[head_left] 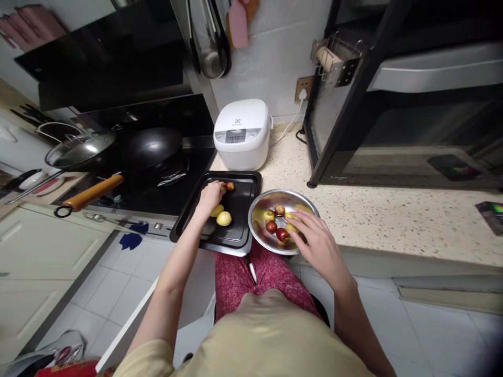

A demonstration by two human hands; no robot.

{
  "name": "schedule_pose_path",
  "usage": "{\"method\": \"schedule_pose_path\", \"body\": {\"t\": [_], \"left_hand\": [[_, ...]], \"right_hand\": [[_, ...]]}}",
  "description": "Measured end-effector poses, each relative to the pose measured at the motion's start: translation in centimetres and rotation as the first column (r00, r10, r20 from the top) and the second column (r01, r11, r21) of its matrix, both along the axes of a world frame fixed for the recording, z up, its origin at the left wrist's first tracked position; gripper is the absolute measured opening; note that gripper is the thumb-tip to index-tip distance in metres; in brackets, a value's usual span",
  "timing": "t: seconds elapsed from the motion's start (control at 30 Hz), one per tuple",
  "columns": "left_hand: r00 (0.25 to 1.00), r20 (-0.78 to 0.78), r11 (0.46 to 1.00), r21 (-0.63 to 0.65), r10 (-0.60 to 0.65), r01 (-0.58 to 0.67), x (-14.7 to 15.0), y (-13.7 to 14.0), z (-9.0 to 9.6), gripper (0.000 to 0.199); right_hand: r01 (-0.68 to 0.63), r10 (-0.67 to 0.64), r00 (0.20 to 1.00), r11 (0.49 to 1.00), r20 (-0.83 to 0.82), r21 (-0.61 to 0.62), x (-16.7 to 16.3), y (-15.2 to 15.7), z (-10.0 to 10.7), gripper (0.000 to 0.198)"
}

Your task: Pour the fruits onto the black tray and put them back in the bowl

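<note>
On the black baking tray (245, 209) my left hand (212, 196) has its fingertips pinched round a small jujube (222, 188), mostly covered by the fingers. Close by lies a red jujube (230, 186). Two yellow fruits rest nearer to me: a pale round one (223, 219) and another (216, 211) partly behind my wrist. My right hand (314, 235) reaches into the steel bowl (259, 238), thumb and fingers curved round a yellow-green jujube (291, 227). Several red and yellowish jujubes (271, 226) lie beside it in the bowl.
A white rice cooker (241, 136) stands behind the tray on the speckled counter (385, 214). To the left, a wok (153, 149) with a wooden handle (92, 192) sits on the stove. A black rack with an oven (424, 120) stands right.
</note>
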State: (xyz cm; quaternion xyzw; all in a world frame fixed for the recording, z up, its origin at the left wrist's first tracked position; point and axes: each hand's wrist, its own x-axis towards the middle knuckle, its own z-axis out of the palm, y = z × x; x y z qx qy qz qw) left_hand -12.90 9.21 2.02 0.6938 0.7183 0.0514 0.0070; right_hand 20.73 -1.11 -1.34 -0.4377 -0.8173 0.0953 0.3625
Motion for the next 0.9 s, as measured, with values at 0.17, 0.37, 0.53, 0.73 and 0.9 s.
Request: {"method": "schedule_pose_path", "body": {"t": [0.17,0.37,0.53,0.73,0.9], "left_hand": [[1.000,-0.022,1.000,-0.022,0.004,-0.005,-0.3,0.1,-0.6,0.030],[0.999,0.011,1.000,-0.007,-0.030,0.030,-0.4,-0.4,0.1,0.032],[0.938,0.223,0.954,0.200,-0.265,0.222,2.6,-3.7,1.8,0.029],[0.731,0.338,0.790,0.424,-0.593,0.444,9.9,-11.3,2.0,0.033],[0.707,0.312,0.727,0.550,-0.635,0.411,12.9,-13.9,1.1,0.040]], "right_hand": [[0.000,0.001,1.000,0.999,-0.019,0.033,0.0,0.0,0.2,0.030],[-0.011,0.013,0.999,0.999,-0.049,0.045,-0.3,-0.1,0.3,0.029],[0.004,0.000,0.990,1.000,-0.139,0.024,-1.2,-0.2,0.8,0.028],[-0.026,-0.007,0.958,0.994,-0.287,-0.110,-3.5,-0.7,1.3,0.037],[-0.038,-0.050,0.916,0.977,-0.397,-0.211,-4.8,-1.6,1.2,0.039]]}}
